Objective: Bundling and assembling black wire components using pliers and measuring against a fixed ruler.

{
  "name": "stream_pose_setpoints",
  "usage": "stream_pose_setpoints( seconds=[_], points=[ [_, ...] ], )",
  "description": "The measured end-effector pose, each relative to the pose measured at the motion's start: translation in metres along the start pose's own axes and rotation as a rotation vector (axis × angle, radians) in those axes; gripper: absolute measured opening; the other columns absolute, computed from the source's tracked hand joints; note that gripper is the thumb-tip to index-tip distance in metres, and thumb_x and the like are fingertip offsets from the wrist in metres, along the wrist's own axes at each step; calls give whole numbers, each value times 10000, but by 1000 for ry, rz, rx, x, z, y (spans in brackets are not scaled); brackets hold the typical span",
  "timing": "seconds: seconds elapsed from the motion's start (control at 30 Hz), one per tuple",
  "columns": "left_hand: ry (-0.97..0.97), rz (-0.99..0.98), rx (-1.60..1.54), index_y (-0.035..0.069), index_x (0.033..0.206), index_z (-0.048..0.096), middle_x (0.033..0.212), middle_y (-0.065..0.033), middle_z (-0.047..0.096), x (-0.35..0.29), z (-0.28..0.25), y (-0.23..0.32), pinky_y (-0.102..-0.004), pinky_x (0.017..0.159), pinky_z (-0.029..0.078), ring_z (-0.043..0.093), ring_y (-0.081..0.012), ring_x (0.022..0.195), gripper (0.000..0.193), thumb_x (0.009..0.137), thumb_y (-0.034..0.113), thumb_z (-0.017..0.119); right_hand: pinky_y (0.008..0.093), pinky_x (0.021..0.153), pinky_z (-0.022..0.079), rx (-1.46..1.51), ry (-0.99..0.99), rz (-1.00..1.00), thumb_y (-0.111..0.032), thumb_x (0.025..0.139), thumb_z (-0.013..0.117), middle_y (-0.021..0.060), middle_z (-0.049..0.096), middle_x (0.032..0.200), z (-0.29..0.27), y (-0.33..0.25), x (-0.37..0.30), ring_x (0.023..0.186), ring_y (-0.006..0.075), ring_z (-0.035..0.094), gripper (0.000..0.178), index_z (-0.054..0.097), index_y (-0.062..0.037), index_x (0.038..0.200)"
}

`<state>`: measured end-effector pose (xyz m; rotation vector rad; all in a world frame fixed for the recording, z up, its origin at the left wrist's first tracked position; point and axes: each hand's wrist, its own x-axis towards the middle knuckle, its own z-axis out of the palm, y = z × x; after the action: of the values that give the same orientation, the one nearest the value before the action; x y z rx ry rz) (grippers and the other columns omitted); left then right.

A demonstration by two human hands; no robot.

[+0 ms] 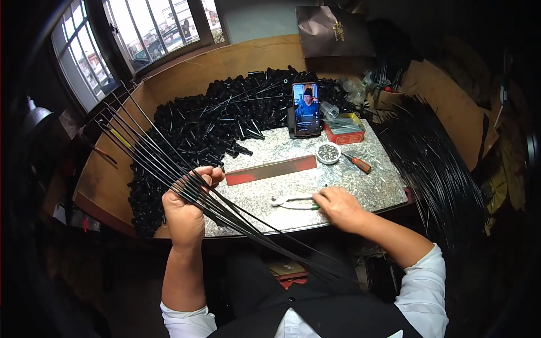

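My left hand [191,194] is closed around a bundle of long thin black rods [239,221], raised over the near left of a speckled stone slab [256,146]. The rods run slantwise, from bent ends fanned out at the upper left down across my lap at the lower right. Several upper ends look hooked, and one rod carries a yellow band [120,138]. On the slab's near side, my right hand [341,209] closes over the handles of a pair of pliers [280,200]. Their jaws point left and look slightly apart. Green shows on one handle, the rest hidden under my fingers.
A flat reddish-grey bar [271,170] crosses the slab. Behind it are a white dish of small metal parts [328,152], an orange-handled screwdriver [360,164], a red tin [345,137] and a propped phone [306,115]. Black tubular parts [191,132] heap up left; black rods [434,152] pile right.
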<state>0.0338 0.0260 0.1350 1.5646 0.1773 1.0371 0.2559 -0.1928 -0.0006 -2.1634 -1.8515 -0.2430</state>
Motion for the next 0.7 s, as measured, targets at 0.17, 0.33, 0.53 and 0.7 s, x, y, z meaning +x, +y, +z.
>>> stream_pose_setpoints(
  seconds=[0.17, 0.33, 0.53, 0.7],
  points=[
    [-58, -97, 27, -50, 1035, 615, 966, -144, 663, 16, 11, -2, -353, 829, 524, 650, -227, 892, 197, 895, 88, 598, 409, 962, 411, 387, 25, 144, -185, 888, 568, 203, 543, 1188, -48, -12, -1, 1122, 350, 517, 398, 505, 35, 1214],
    [-231, -84, 69, -41, 995, 630, 924, -108, 675, 57, 38, -20, -296, 822, 512, 649, -175, 883, 173, 864, 71, 634, 292, 838, 480, 1612, -405, 173, -321, 971, 482, 113, 584, 1030, -79, -72, 29, 928, 150, 576, 528, 343, 8, 1359],
    [-233, 373, 137, 21, 1018, 685, 1052, -86, 677, 107, 42, -30, -322, 973, 427, 562, -206, 1131, 198, 821, 32, 667, 228, 519, 429, 1617, -186, 309, -208, 972, 479, -2, 487, 682, -60, -107, 43, 572, 73, 494, 262, 463, -17, 1150],
    [-465, 240, 209, 54, 1083, 672, 1131, -103, 649, 57, 33, -86, -342, 1005, 416, 567, -215, 1136, 293, 797, -11, 666, 280, 553, 444, 1384, -127, 384, -234, 980, 451, 38, 492, 645, 37, -112, 17, 573, 119, 503, 238, 447, -23, 871]
  ],
)
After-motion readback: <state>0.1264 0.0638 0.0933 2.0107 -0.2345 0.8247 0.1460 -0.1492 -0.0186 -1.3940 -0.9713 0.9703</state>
